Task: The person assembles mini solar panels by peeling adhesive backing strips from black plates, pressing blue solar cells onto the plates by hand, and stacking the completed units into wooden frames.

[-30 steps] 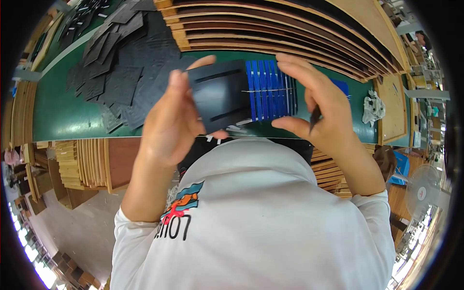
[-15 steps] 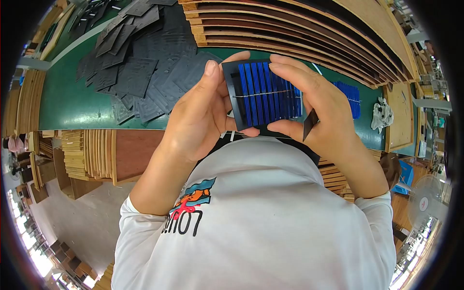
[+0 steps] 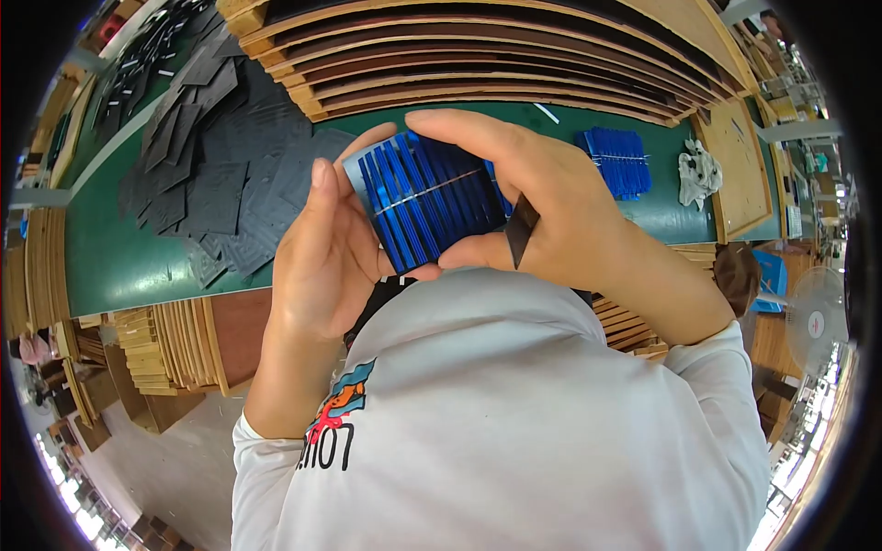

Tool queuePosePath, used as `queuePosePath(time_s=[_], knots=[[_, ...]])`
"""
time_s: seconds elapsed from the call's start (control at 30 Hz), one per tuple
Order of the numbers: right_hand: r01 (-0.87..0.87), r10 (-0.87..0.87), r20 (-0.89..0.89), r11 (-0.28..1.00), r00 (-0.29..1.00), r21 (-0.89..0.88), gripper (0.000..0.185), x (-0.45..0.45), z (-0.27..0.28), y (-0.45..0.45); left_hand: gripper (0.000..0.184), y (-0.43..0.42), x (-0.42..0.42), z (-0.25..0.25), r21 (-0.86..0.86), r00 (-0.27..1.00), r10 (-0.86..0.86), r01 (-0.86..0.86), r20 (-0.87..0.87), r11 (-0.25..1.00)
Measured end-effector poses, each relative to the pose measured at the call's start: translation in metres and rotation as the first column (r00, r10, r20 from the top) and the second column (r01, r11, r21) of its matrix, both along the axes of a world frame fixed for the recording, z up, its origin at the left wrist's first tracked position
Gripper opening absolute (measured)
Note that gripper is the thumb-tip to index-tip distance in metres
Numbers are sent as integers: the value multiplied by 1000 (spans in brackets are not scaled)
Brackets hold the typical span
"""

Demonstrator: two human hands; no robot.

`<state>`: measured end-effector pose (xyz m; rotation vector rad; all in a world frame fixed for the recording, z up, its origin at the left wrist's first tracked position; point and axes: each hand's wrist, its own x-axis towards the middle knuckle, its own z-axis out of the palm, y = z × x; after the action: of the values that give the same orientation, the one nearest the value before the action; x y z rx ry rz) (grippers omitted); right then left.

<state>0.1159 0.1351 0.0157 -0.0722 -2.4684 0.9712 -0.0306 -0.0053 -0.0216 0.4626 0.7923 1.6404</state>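
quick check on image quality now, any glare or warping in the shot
Head view: wide-angle distortion bows the stacked wooden frames with dark brown panels and the rim fades to black; head view: bright patches blow out along both lower side edges; head view: the held shiny blue strips with a silvery line across show lighter reflections, yet look readable.

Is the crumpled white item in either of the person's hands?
No, the crumpled white item lies on the green tabletop, apart from the left hand and the right hand, both at the held blue strips.
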Motion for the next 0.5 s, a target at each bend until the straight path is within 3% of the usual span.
queuePosePath(time_s=[0.13,0.3,0.5], knots=[[-4,4,-19,1000,1000,-21,84,0,1,0,66,1,-1,-1,45,999,-51,51,-2,998],[-5,5,-5,1000,1000,-20,84,1,3,1,65,5,7,8,-41,998,66,-67,-16,997],[-12,12,21,999,1000,-31,86,3,6,3,66,4,5,5,-1,1000,19,-19,-9,1000]])
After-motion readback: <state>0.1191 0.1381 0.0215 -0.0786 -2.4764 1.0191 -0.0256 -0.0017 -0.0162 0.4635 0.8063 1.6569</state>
